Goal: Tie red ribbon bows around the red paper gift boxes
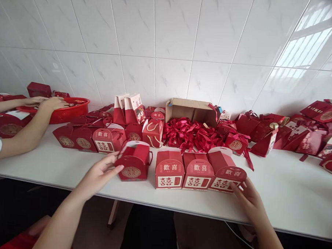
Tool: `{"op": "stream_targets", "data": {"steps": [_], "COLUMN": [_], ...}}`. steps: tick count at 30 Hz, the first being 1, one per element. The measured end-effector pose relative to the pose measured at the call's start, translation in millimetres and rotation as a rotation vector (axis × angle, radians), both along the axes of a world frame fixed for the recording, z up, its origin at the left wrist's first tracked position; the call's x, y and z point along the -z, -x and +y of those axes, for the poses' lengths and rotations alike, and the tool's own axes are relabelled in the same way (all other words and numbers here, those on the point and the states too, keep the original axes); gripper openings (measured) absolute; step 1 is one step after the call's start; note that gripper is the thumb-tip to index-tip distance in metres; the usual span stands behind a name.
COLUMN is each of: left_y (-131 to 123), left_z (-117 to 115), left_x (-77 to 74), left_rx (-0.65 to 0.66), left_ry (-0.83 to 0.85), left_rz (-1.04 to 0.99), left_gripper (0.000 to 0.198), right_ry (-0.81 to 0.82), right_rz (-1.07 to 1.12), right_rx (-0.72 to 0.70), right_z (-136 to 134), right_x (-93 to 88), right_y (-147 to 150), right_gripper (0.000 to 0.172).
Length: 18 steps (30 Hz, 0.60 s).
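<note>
My left hand [105,171] grips the left side of a dark red gift box [133,170] with a round gold emblem, thumb at the front. To its right stand two paper gift boxes [169,172] with cream labels and red double-happiness characters, side by side. A third labelled box [223,171] ends that row, its rounded front panel leaning forward. My right hand [248,198] holds this box at its right front corner, thumb on the front and fingers at the side. The bottoms of both boxes sit on or very near the white table [278,192].
Behind the row lies a heap of red ribbons [193,133] spilling from an open cardboard carton [193,103]. More red boxes [80,137] stand at left and along the wall at right. A co-worker's hands [53,103] reach into a red basin [70,114].
</note>
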<state>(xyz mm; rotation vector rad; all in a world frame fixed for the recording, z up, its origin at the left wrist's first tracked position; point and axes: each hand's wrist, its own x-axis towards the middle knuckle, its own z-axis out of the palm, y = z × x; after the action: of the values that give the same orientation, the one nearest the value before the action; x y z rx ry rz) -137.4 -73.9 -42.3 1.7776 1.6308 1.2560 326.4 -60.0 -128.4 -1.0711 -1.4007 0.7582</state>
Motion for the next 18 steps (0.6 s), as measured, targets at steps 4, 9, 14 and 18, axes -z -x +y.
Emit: {"op": "stream_targets", "data": {"steps": [4, 9, 14, 18], "left_y": [-43, -36, 44, 107], "left_z": [3, 24, 63, 93], "left_x": [8.1, 11.4, -7.0, -28.4], "left_rx": [0.158, 0.204, -0.609, -0.694], "left_ry": [-0.010, -0.045, -0.266, 0.017], "left_rz": [-0.038, -0.070, 0.272, 0.451], "left_gripper": [0.036, 0.041, 0.081, 0.069], "right_ry": [0.037, 0.022, 0.015, 0.018], "right_rz": [-0.006, -0.009, -0.049, -0.047], "right_rx": [0.055, 0.102, 0.080, 0.075], "right_z": [-2, 0, 1, 1], "right_x": [1.0, 3.9, 2.8, 2.1], "right_y": [-2, -5, -3, -2], "right_gripper": [0.037, 0.035, 0.037, 0.038]}}
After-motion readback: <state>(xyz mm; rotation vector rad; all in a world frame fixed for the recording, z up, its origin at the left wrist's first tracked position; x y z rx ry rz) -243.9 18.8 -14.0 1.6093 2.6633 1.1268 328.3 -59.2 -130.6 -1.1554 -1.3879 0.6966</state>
